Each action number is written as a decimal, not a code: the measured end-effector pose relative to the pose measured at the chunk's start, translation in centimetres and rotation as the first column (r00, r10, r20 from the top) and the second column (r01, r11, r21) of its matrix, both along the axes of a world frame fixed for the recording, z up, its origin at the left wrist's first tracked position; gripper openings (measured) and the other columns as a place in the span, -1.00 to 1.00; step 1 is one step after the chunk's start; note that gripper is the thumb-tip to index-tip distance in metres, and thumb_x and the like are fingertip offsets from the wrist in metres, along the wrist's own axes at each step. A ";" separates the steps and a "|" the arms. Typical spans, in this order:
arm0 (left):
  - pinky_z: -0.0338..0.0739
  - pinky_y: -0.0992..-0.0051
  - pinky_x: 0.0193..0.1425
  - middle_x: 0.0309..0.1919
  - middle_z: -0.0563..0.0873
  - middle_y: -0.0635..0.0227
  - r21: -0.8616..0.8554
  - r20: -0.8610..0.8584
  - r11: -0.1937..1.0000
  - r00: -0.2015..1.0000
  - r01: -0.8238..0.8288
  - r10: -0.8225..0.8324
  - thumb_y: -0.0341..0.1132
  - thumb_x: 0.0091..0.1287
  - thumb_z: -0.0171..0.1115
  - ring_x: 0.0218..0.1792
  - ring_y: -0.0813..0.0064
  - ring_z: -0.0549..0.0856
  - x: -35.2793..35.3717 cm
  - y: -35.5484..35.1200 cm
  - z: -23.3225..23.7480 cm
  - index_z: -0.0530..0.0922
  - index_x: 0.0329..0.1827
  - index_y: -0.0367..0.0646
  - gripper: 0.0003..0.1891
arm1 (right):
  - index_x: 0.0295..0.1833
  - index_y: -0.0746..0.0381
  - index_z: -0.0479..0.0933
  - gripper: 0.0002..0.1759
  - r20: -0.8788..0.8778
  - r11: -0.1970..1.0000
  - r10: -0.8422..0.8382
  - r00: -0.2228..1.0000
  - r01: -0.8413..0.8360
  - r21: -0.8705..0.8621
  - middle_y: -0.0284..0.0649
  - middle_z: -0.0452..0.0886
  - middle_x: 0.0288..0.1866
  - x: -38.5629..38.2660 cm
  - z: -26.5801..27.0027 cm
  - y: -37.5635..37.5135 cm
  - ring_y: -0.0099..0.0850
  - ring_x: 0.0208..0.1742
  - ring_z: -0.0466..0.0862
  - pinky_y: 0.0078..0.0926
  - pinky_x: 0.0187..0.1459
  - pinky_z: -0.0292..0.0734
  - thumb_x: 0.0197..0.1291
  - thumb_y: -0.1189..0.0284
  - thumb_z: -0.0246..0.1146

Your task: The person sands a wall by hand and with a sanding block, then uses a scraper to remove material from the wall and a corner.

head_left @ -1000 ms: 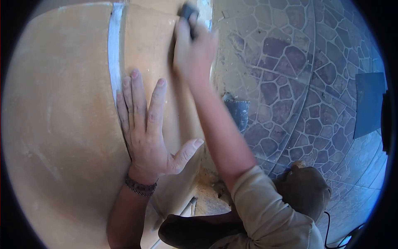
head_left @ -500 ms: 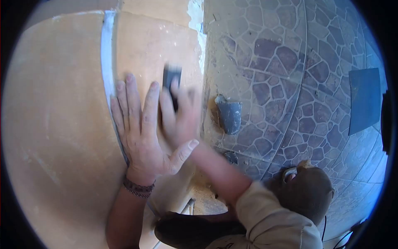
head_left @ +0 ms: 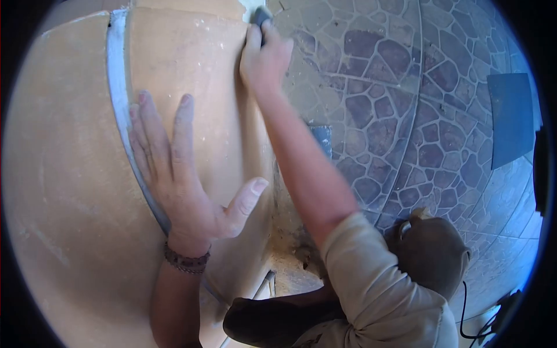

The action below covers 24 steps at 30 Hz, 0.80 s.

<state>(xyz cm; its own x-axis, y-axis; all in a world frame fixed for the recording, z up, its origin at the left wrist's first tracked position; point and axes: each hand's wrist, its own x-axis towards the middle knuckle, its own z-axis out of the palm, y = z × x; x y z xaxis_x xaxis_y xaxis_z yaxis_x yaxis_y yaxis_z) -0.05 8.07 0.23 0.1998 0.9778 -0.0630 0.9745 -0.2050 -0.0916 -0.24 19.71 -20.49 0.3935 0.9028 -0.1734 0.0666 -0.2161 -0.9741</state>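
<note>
My left hand lies flat with its fingers spread on a tan wall panel, next to a pale grey filled seam. My right hand reaches far up the panel's right edge and is closed on a small dark sanding block, pressed against the surface. A braided band sits on my left wrist.
A wider tan wall surface spreads to the left of the seam. A stone-patterned floor lies on the right, with a dark scrap, a dark blue sheet, and dust and debris at the wall's foot. My bent knee is low right.
My right hand has swept from beside my left hand up to the top of the panel with the block. My left hand stays flat on the panel.
</note>
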 end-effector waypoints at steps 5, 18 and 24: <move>0.02 -0.02 0.51 0.44 0.15 -0.36 -0.112 0.408 0.994 0.913 0.014 0.033 0.04 0.20 0.32 0.46 -0.24 0.18 -0.1 -1.0 -4.5 0.25 0.43 -0.39 -0.13 | 0.15 0.28 0.55 -0.62 -0.142 0.991 0.131 0.981 -0.124 0.058 0.11 0.42 -0.33 1.7 5.8 -9.7 -0.02 -0.25 0.46 -0.14 -0.21 0.35 0.22 0.44 0.28; 0.11 0.17 0.50 0.44 0.22 -0.27 0.165 0.100 0.972 0.983 -0.166 0.151 -0.19 0.42 0.12 0.46 -0.08 0.24 0.0 3.9 0.4 0.30 0.36 -0.44 -0.43 | -0.01 0.38 0.59 -0.69 -0.173 0.982 0.107 0.979 -0.078 0.170 0.02 0.41 -0.35 0.6 4.4 0.5 -0.07 -0.27 0.42 -0.16 -0.23 0.30 0.22 0.39 0.28; 0.15 0.28 0.48 0.38 0.34 -0.16 0.138 0.274 0.968 0.947 -0.211 0.167 -0.21 0.48 0.06 0.42 0.07 0.33 0.5 4.3 1.5 0.27 0.37 -0.46 -0.45 | 0.06 0.32 0.58 -0.67 -0.225 0.947 0.103 0.969 -0.026 0.320 0.03 0.41 -0.35 -0.1 9.8 -8.2 -0.10 -0.29 0.42 -0.18 -0.24 0.30 0.19 0.45 0.31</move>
<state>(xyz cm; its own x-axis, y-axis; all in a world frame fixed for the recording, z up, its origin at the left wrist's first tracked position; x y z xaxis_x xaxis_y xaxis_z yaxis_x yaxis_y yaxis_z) 0.44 12.34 1.71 -0.0016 0.9916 0.1296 0.9883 -0.0182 0.1515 -0.32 11.48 -10.71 0.3150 0.9482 0.0409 -0.1697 0.0987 -0.9805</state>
